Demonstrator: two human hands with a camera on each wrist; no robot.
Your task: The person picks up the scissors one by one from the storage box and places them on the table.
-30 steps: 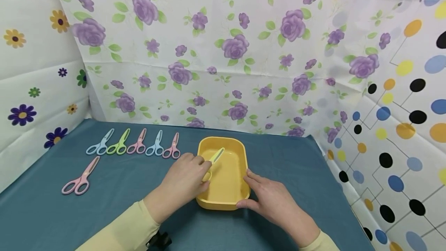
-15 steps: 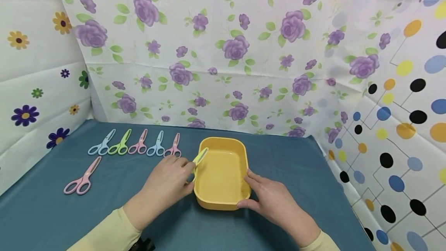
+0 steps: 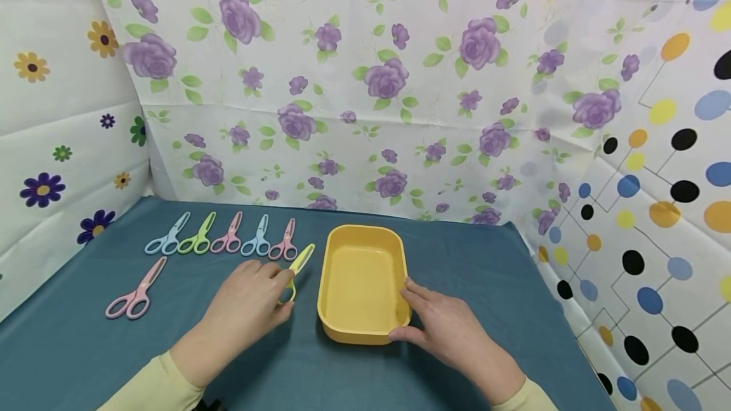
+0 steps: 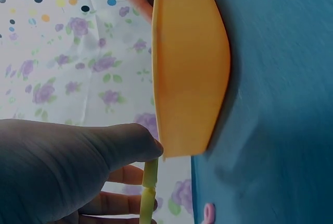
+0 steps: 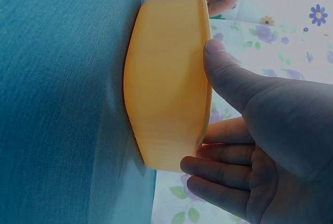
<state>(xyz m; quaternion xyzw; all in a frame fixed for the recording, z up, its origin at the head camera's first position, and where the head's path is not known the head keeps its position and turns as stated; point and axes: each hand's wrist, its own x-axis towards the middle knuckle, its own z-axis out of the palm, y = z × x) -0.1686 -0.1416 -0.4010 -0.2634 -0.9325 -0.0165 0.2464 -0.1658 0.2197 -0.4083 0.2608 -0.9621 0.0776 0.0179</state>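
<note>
In the head view my left hand [image 3: 248, 300] pinches a pair of yellow scissors [image 3: 302, 259] by the handles, blades pointing up and right. It is just left of a yellow plastic box [image 3: 365, 339], and part of the handles is hidden by the fingers. In the left wrist view the yellow scissors [image 4: 147, 203] show only as a narrow strip below the thumb. My right hand [image 3: 451, 328] rests against the box's near right corner. Its thumb [image 5: 221, 62] lies at the rim, and the fairly straight fingers reach along the adjoining side.
A row of children's scissors lies at the back left: blue [image 3: 165, 241], green [image 3: 197, 241], pink [image 3: 227, 240], another blue [image 3: 257, 243] and another pink [image 3: 283, 247]. Larger-looking pink scissors [image 3: 135, 297] lie nearer. Patterned cloths [image 3: 342, 81] border the blue-covered table [image 3: 474, 271].
My left hand has lifted the yellow scissors out of the box, over its left rim, and leftward toward the row. The right hand has stayed at the box.
</note>
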